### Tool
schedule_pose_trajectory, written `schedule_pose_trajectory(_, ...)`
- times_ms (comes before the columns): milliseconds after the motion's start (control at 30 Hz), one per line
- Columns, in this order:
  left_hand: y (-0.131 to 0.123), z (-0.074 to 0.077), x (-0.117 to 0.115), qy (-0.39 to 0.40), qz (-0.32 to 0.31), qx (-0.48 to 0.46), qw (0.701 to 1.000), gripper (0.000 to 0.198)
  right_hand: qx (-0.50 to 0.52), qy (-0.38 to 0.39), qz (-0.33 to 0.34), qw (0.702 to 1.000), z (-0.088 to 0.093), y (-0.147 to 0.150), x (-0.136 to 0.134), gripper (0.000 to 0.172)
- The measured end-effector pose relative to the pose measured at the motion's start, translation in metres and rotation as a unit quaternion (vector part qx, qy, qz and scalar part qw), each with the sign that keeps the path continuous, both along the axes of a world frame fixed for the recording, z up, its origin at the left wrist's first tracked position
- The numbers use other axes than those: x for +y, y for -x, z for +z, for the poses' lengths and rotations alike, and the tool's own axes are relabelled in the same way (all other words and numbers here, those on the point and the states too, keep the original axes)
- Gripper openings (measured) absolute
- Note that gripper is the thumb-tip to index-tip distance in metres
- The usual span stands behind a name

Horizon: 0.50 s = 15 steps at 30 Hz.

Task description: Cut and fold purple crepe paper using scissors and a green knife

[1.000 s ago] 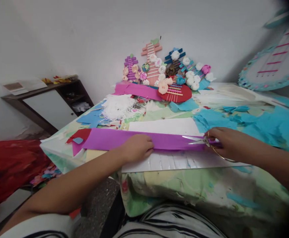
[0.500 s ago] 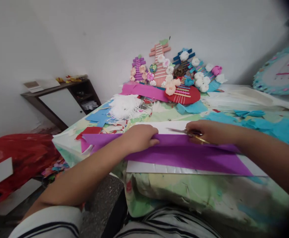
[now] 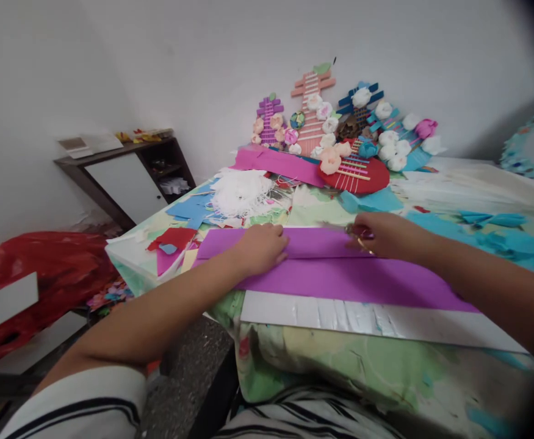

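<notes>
A long purple sheet (image 3: 321, 279), paper or thin foam, lies folded over itself on a white board (image 3: 321, 311) at the table's near side. My left hand (image 3: 264, 247) rests flat on the folded layer, fingers stretched out and holding nothing. Farther right, my right hand (image 3: 381, 235) is closed around scissors (image 3: 365, 242) with gold-coloured handles. Their blades point left just above the sheet's far part and are blurred. The right hand touches or hovers over the fold; I cannot tell which.
Behind the sheet lie white shredded strands (image 3: 243, 192), blue scraps (image 3: 191, 210), a red scrap (image 3: 171, 239) and turquoise paper (image 3: 500, 241). Decorated stick crafts with paper flowers (image 3: 328, 110) lean on the wall. A low cabinet (image 3: 124, 183) and a red bag (image 3: 47, 268) stand left.
The purple sheet's folded part now lies flatter and farther back, showing more white board in front. My left hand has flattened on it. The scissors stay in my right hand. The view shifted slightly.
</notes>
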<state>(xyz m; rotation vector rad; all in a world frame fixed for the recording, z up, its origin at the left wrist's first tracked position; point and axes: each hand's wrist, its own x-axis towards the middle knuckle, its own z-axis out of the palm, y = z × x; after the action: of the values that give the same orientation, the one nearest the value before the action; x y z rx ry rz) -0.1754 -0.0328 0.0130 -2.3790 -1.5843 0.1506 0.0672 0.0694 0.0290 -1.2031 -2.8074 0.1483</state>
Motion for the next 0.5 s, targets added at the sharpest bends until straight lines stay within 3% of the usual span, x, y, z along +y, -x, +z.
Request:
schedule_pose_trajectory(100,-0.007,-0.008,-0.002,0.031,-0.027,-0.005,0.999,0.029,-0.044,0.021,0.056,0.997,-0.016,0.001,-0.010,0.019)
schedule_pose_trajectory(233,-0.010,-0.008,-0.001,0.043,-0.006,0.015,0.999,0.026,-0.053,0.036,0.062,0.996,-0.021,0.006,-0.013,0.018)
schedule_pose_trajectory(400,0.005,0.017,0.009,0.092,0.022,-0.040,0.995,0.023,-0.054,0.028,0.076,0.995,-0.006,0.009,-0.003,0.010)
schedule_pose_trajectory(500,0.014,0.034,0.026,0.045,0.065,-0.049,0.996,0.024,-0.074,0.073,0.078,0.992,0.012,0.016,0.018,0.007)
